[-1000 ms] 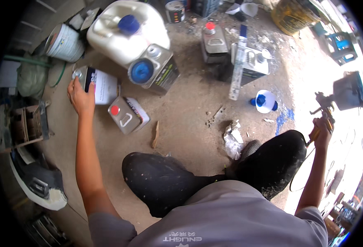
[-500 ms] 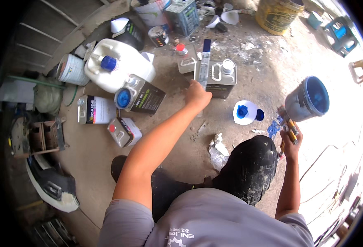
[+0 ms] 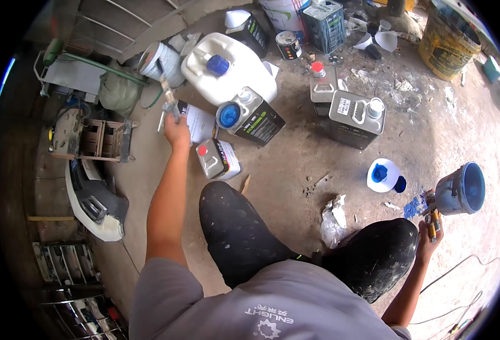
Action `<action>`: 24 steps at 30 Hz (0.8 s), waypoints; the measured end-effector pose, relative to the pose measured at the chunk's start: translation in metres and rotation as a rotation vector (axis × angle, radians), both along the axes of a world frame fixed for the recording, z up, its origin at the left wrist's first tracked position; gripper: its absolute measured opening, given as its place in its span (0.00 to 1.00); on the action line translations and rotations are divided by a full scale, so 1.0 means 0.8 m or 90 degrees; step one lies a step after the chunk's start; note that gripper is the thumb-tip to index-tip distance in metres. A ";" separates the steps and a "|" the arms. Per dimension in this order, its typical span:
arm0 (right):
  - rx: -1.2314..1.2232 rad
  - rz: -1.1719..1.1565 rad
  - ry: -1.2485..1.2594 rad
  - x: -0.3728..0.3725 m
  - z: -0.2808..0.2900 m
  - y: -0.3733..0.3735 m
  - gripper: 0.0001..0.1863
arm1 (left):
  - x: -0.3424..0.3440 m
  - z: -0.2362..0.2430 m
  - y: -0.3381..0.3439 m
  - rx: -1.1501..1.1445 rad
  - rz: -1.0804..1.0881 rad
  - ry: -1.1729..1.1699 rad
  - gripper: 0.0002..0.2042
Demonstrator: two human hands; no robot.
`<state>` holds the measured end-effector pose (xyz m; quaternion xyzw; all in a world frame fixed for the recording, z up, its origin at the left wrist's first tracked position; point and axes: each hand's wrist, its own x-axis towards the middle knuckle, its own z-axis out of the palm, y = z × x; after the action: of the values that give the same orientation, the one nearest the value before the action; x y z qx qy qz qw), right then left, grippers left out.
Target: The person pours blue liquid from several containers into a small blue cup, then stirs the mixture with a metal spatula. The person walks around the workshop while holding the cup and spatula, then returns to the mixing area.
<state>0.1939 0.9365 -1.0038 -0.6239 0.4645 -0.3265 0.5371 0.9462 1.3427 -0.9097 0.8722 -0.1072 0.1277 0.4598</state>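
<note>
Left hand [image 3: 176, 131] fingers clamp a stir stick [image 3: 168, 96] (tip up); right hand [image 3: 429, 231] fingers grip a spray gun [image 3: 457, 192].

Left hand [image 3: 176, 131] grips thin stir stick [image 3: 166, 93], pale, matt, paint-crusted; metal or wood, cannot tell. Right hand [image 3: 429, 235] holds spray gun [image 3: 433, 212], metal body partly hidden, with cup [image 3: 461, 188], grey plastic outside, wet glossy blue inside. Big jug [image 3: 233, 71]: white plastic, smooth, blue cap. Rectangular cans [image 3: 355, 118]: grey sheet metal, dull, dusty. Small can [image 3: 219, 158]: brushed metal top, red plastic cap. Floor [image 3: 295, 170]: bare concrete, rough, stained. Trousers [image 3: 238, 238]: black cloth, paint-flecked. Bag [image 3: 332, 218]: crumpled clear plastic.
</note>
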 end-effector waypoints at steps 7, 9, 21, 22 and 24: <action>-0.059 0.001 0.031 0.015 0.031 0.006 0.19 | -0.045 -0.070 0.108 0.272 0.028 0.022 0.24; -0.057 0.002 0.040 0.022 0.043 0.011 0.19 | -0.080 -0.100 0.127 0.348 0.004 0.075 0.28; -0.100 -0.004 0.032 0.108 0.115 0.000 0.18 | -0.174 -0.193 0.175 0.345 -0.066 0.049 0.31; -0.091 -0.006 0.034 0.120 0.120 0.001 0.18 | -0.174 -0.189 0.179 0.353 -0.071 0.055 0.31; -0.100 -0.011 0.035 0.134 0.129 0.004 0.18 | -0.171 -0.183 0.182 0.369 -0.079 0.068 0.31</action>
<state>0.3010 0.9395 -0.9006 -0.6689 0.4574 -0.3493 0.4705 0.8097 1.4887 -1.0563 0.9644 -0.1679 0.0173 0.2036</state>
